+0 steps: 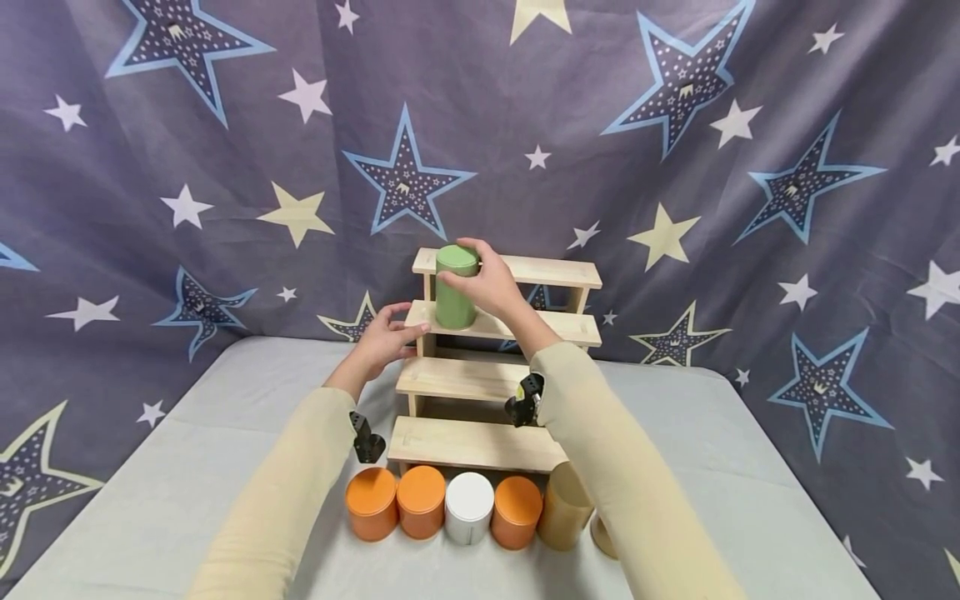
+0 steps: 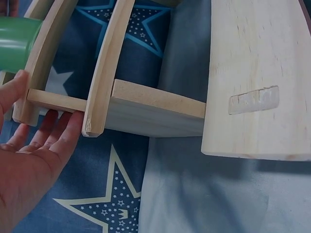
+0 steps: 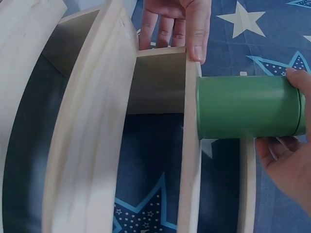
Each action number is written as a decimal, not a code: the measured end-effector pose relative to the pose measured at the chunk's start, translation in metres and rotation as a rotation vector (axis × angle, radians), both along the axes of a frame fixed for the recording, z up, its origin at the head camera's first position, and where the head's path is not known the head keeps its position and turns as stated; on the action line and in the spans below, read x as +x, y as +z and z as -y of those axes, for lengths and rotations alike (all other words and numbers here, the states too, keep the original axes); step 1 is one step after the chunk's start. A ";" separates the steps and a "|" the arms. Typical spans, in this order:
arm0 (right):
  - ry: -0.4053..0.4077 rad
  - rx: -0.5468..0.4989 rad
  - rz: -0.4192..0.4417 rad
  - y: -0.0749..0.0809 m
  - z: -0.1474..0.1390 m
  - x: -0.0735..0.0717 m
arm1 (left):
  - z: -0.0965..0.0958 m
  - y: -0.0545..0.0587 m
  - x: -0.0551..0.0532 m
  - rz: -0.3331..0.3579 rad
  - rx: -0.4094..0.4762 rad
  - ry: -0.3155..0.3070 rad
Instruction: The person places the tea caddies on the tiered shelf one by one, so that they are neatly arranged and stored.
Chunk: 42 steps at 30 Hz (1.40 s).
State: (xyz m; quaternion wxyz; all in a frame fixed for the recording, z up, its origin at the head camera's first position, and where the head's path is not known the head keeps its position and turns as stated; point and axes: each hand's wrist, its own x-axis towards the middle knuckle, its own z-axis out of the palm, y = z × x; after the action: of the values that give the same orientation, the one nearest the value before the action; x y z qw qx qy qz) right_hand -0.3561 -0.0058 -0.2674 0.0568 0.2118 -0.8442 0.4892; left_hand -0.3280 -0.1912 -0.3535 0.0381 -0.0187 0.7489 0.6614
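The green can (image 1: 456, 302) is on the shelf (image 1: 480, 442), on its second-highest step (image 1: 579, 327). The right hand (image 1: 489, 282) grips the can's upper part from the right. The left hand (image 1: 381, 340) holds that step's left end. Orange, white and tan cans (image 1: 469, 507), insides hidden, stand in front on a grey table (image 1: 712, 454). Starry cloth (image 1: 495, 92) hangs behind.

The right hand (image 1: 492, 285) grips a green canister (image 1: 454, 296) on a 4-tier rack (image 1: 480, 443) the left hand (image 1: 381, 340) holds.
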 end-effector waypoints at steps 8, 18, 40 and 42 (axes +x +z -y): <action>0.050 -0.033 -0.003 -0.011 -0.003 0.000 | 0.000 0.000 0.000 -0.014 0.006 -0.006; 0.050 -0.056 -0.015 -0.015 -0.003 -0.002 | -0.001 0.002 -0.001 -0.013 -0.006 -0.002; 0.048 -0.052 -0.005 -0.012 -0.004 0.000 | -0.001 -0.001 0.002 -0.008 0.032 -0.005; 0.047 -0.052 -0.015 -0.010 -0.005 0.000 | -0.001 -0.001 0.003 -0.009 0.026 -0.003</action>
State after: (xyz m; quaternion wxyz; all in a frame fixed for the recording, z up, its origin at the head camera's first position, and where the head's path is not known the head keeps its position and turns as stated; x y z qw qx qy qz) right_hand -0.3558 -0.0010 -0.2778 0.0571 0.2339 -0.8254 0.5107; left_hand -0.3255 -0.1902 -0.3541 0.0359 -0.0140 0.7406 0.6709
